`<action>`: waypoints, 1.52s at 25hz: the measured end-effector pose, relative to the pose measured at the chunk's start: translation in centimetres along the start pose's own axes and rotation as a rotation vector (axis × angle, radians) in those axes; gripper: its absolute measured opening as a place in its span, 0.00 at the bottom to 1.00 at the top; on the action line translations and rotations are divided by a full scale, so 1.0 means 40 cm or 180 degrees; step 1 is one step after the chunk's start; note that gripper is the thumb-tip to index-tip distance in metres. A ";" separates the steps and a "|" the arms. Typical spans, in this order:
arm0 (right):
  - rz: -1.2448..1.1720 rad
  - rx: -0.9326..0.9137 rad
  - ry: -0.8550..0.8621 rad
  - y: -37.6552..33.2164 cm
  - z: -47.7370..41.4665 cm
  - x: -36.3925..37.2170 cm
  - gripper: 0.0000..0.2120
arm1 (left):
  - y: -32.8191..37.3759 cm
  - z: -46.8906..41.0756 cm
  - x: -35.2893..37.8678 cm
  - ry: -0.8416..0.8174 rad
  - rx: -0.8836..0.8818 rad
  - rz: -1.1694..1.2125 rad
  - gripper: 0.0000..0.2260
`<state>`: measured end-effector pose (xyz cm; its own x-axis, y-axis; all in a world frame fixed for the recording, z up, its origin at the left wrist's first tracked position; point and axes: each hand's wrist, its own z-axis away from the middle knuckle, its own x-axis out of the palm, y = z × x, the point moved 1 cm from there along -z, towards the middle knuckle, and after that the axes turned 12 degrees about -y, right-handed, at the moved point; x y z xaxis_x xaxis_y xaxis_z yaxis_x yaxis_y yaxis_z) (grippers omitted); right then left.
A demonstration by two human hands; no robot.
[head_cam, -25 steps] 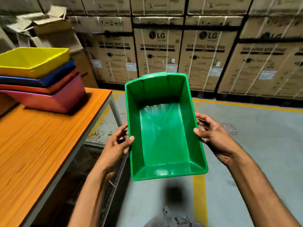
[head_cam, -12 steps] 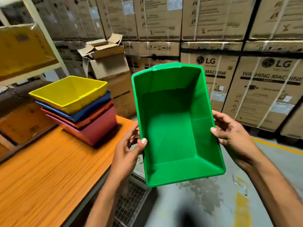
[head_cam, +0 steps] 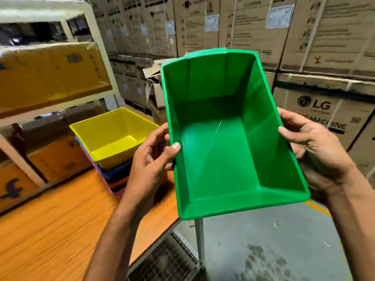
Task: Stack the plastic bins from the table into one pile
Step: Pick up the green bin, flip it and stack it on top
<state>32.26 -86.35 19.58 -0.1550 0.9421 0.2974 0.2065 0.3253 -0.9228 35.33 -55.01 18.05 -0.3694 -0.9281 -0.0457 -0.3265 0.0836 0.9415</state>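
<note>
While the table (head_cam: 50, 230) carries the pile of nested bins (head_cam: 113, 138) near its far right corner, the green bin (head_cam: 223, 159) hangs above the right edge (probably light, stiff, slick). The left hand (head_cam: 150, 169) and right hand (head_cam: 320, 155) grip its opposite long rims.

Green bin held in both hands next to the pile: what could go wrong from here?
1. The green bin is held by its long sides between the left hand and right hand, tilted, partly over the floor; a slip would likely drop it.
2. The yellow bin tops a pile near the edge of the table; a hard push while nesting might shove it off.
</note>
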 end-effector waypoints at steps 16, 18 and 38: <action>-0.0293 0.0208 -0.1591 0.040 -0.707 0.207 0.23 | 0.158 -0.229 -0.236 0.2086 0.0077 -0.0665 0.18; -0.0305 0.0194 -0.1737 0.070 -0.747 0.245 0.24 | 0.160 -0.217 -0.273 0.2150 0.0040 -0.0829 0.18; -0.0332 0.1910 -0.1894 0.228 -0.917 0.462 0.17 | 0.073 -0.229 -0.561 0.2339 -0.1332 0.0169 0.14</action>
<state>66.72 -62.97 25.67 -0.6615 0.6553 0.3647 -0.3580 0.1515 -0.9214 50.65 -37.28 24.90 0.3317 -0.9387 0.0944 0.0777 0.1269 0.9889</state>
